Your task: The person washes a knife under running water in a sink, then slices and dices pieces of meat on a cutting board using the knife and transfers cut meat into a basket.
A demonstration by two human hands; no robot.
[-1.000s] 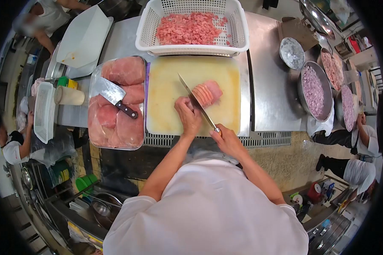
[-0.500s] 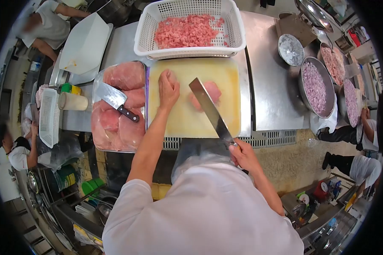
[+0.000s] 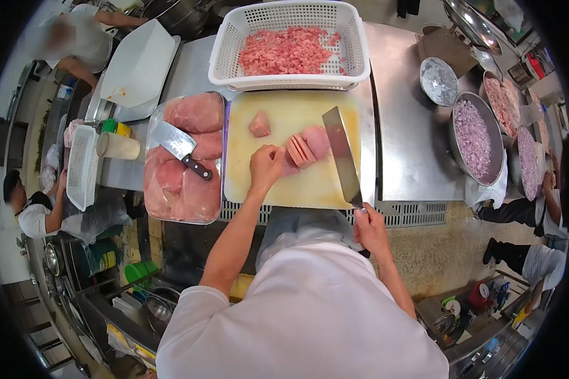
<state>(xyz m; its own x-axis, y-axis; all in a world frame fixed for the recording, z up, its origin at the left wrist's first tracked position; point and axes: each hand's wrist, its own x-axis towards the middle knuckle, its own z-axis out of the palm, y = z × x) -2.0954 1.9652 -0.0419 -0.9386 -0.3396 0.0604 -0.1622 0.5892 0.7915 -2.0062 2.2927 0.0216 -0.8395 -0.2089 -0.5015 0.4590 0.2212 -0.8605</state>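
Observation:
On the yellowish cutting board (image 3: 259,183) lies a piece of raw meat (image 3: 315,141), with several thin slices (image 3: 300,151) leaning against its left side. My left hand (image 3: 267,165) is closed at the lower left of these slices, its fingers bent on the edge of a meat slice. A separate small chunk of meat (image 3: 259,124) rests farther up the board. My right hand (image 3: 370,228) grips the handle of a large cleaver (image 3: 342,151). Its broad blade is tilted over the right part of the board, beside the meat.
Left of the board, a metal tray (image 3: 184,219) holds large raw meat pieces and a second cleaver (image 3: 174,140). Behind the board stands a white basket (image 3: 291,82) of diced meat. Bowls, one with chopped onion (image 3: 473,136), stand right. Other people work at both sides.
My left hand has moved down and right to the sliced meat, leaving a chunk on the board. The cleaver has shifted right, uncovering the slices.

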